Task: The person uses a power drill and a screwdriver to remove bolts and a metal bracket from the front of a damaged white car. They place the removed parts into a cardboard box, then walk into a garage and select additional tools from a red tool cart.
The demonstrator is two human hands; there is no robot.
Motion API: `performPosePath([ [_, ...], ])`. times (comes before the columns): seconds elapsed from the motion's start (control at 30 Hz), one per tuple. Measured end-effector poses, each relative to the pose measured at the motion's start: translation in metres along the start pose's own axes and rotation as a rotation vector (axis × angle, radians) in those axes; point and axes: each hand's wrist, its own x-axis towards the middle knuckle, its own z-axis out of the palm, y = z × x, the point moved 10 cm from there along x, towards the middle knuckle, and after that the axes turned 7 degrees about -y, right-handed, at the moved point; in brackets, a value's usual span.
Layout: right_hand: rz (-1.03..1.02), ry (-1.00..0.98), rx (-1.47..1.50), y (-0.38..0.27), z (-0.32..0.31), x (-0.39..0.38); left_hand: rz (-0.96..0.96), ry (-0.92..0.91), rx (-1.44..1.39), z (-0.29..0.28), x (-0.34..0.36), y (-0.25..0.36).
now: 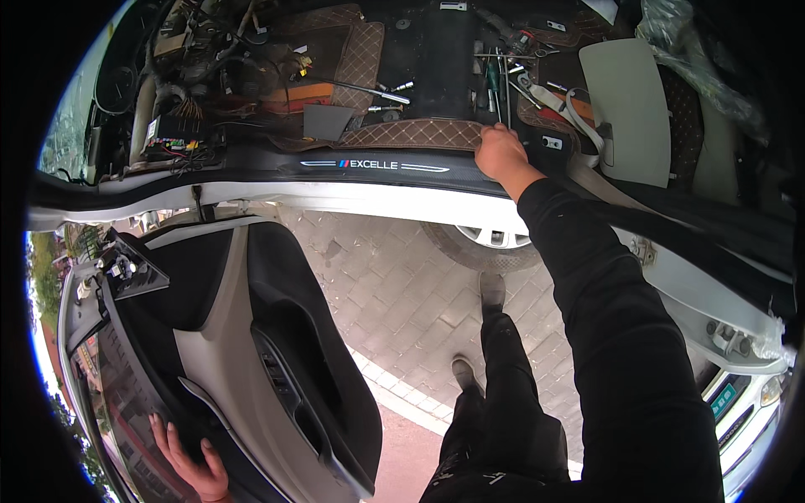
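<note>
My left hand [189, 461] lies with its fingers spread on the upper part of the opened car door [214, 335], beside the window glass [138, 411]. My right arm reaches forward to the door sill [285, 166]. There my right hand [503, 157] has its fingers curled at the end of the brown quilted floor mat [419, 134]; what they grip, if anything, is hidden. Just beyond it lie a green-handled screwdriver [492, 77] and thin metal rods. To their left, a long metal bar [360, 89] and sockets rest on the car floor.
Bundled wires [222, 54] and a fuse box [172, 138] sit exposed at the left. A grey panel [625, 113], a seat belt [585, 126] and clear plastic sheeting [696, 59] are at the right. Below show a wheel [490, 236], paving [394, 285] and my feet.
</note>
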Motion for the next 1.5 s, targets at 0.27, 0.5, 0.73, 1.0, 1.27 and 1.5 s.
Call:
performPosePath([
  [0.27, 0.039, -0.065, 0.015, 0.082, 0.082, 0.15, -0.039, -0.053, 0.016, 0.003, 0.007, 0.003],
  [0.5, 0.055, -0.299, -0.366, 0.096, 0.124, 0.188, -0.01, -0.081, 0.083, 0.007, 0.014, 0.008],
  [0.73, 0.015, -0.319, -0.574, 0.085, 0.116, 0.183, -0.03, -0.036, 0.065, 0.002, 0.01, 0.009],
  [1.0, 0.298, 0.241, 0.113, 0.102, 0.015, 0.13, -0.02, -0.037, 0.02, 0.002, 0.015, 0.01],
  [1.27, 0.284, 0.37, 1.099, 0.034, -0.006, -0.028, -0.07, -0.014, -0.079, 0.0, 0.005, -0.006],
  [1.5, -0.071, -0.227, 1.382, -0.09, -0.006, -0.348, -0.084, 0.124, -0.249, -0.025, 0.001, -0.002],
])
